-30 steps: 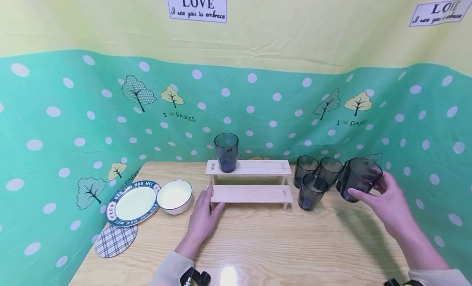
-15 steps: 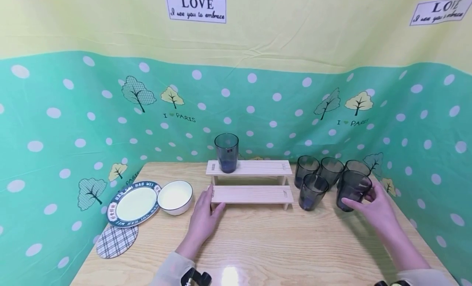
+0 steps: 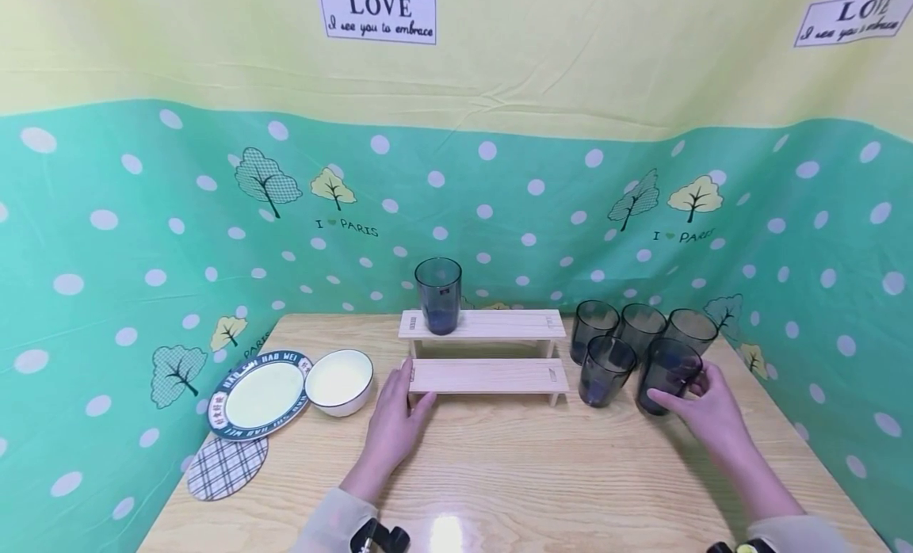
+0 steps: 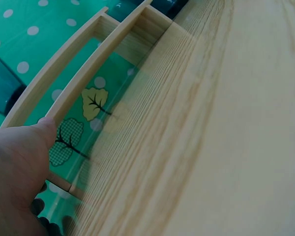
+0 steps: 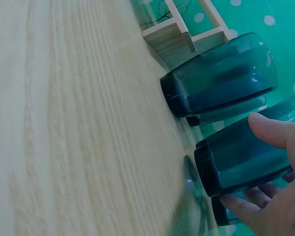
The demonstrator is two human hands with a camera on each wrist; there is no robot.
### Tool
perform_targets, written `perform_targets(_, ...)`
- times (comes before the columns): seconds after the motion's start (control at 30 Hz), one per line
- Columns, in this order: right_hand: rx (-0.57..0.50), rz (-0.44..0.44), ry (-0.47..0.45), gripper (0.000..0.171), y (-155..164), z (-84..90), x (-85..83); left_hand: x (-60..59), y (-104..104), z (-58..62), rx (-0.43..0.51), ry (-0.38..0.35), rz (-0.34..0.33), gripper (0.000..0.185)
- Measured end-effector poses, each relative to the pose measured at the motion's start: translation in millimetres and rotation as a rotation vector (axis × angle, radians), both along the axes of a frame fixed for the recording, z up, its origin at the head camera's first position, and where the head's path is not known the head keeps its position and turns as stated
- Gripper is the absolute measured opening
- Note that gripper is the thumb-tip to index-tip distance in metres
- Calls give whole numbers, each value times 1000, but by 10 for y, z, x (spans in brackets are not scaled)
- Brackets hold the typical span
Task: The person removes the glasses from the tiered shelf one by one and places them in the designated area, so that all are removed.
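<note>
This looks like a staged home dining corner rather than a real kitchen. A wooden table (image 3: 499,474) stands against a hung cloth backdrop (image 3: 143,220), green with white dots and trees below, yellow above, with printed "LOVE" signs (image 3: 378,14). Tableware sits on it: a plate (image 3: 258,393), a bowl (image 3: 338,379), a coaster (image 3: 227,466), dark tumblers (image 3: 638,327) and a small two-step wooden rack (image 3: 485,355).

Two-step rack (image 3: 487,355) mid-table, one cup (image 3: 438,294) on its upper step's left end. Four cups (image 3: 619,345) clustered right of the rack. Bowl (image 3: 338,379) left of the rack, plate (image 3: 259,393) left of the bowl, coaster (image 3: 227,466) in front of the plate.
</note>
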State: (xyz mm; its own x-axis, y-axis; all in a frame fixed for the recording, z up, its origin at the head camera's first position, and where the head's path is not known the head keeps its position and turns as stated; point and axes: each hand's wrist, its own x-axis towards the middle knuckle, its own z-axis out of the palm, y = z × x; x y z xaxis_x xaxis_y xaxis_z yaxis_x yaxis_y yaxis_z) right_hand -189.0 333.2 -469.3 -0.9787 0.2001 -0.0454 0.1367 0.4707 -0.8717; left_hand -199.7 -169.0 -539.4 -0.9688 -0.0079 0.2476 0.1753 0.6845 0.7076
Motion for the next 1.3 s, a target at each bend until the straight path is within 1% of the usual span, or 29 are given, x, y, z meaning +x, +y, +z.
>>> perform_targets(0.03,-1,-4,-4,125,-3,-10,-8,2,1,-1,-2,2,1,83)
perform_targets(0.17,-23,-13,-14,126,-28,-54,-35,-5,-2,-15,-13,50,-4,81)
perform_targets(0.27,-15,-25,-20,124,-56,-89,-52,-10,-3,-26,-27,107,-11,80)
perform_targets(0.37,-10,-39,-20,119,-86,-113,-67,-15,-3,-31,-31,125,-14,80)
perform_targets(0.57,-31,-48,-3,113,-132,-147,-83,-15,-1,-15,-12,80,-21,81)
perform_targets(0.77,-35,-31,11,109,-146,-172,-80,-13,3,-14,-21,107,-22,80)
perform_targets(0.93,-35,-18,28,107,-148,-174,-72,-8,3,-11,-17,91,-17,80)
perform_targets(1.17,-45,11,15,110,-129,-167,-68,-15,-4,-7,-14,60,-20,82)
perform_targets(1.23,-41,21,11,111,-125,-160,-63,-18,-5,-5,-11,57,-23,82)
perform_targets(1.3,-21,28,8,114,-116,-138,-49,-20,-7,-12,-17,70,-22,81)
